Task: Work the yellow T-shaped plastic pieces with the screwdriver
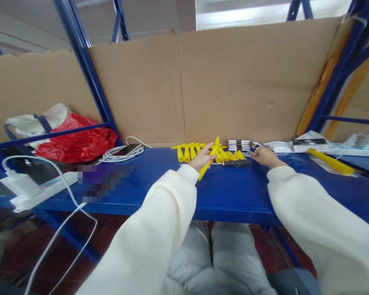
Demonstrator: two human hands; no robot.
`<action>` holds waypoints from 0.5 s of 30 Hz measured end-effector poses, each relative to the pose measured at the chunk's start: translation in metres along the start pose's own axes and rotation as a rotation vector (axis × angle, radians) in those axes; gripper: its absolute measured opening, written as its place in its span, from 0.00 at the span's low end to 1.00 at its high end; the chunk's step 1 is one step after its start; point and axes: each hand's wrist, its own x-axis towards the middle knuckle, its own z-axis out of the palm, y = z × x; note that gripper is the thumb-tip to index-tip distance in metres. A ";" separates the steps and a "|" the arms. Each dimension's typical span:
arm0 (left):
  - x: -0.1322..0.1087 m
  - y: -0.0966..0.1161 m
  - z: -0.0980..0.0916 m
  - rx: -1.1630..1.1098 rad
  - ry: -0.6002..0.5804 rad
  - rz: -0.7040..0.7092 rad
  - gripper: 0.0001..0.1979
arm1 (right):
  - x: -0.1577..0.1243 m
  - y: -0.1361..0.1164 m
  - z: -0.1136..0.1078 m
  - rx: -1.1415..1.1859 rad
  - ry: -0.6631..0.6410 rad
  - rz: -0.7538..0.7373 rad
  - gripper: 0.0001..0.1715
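My left hand (202,157) is closed round a yellow plastic T-shaped piece (205,169), which is tilted above the blue table. Behind it and on both sides lie several more yellow plastic pieces (187,153) in a row. My right hand (264,157) reaches to the small dark and silvery parts (248,155) at the back of the table. Its fingers are pinched together, and what they hold is too small to make out. Between my hands lies a screwdriver (236,163) with a black handle. Small white-and-dark stacked packs (238,145) lie behind the row.
A cardboard sheet (233,82) stands along the blue table's (233,196) back edge. To the right lie a long yellow piece (331,162) and a white box (310,142). A coiled white cable (121,153), red plastic bag (76,139) and power strip (49,188) are on the left.
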 end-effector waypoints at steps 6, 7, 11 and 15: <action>-0.001 0.001 0.000 -0.039 -0.025 -0.025 0.39 | -0.006 -0.006 -0.005 -0.046 -0.005 -0.017 0.14; -0.001 0.001 0.000 -0.042 -0.025 -0.027 0.39 | -0.007 -0.007 -0.005 -0.054 -0.009 -0.024 0.14; -0.001 -0.001 0.001 -0.059 -0.023 -0.033 0.40 | -0.008 -0.009 -0.005 -0.051 0.005 -0.053 0.15; -0.003 0.002 0.002 -0.070 -0.024 -0.044 0.41 | -0.005 -0.008 -0.001 -0.071 0.023 -0.070 0.16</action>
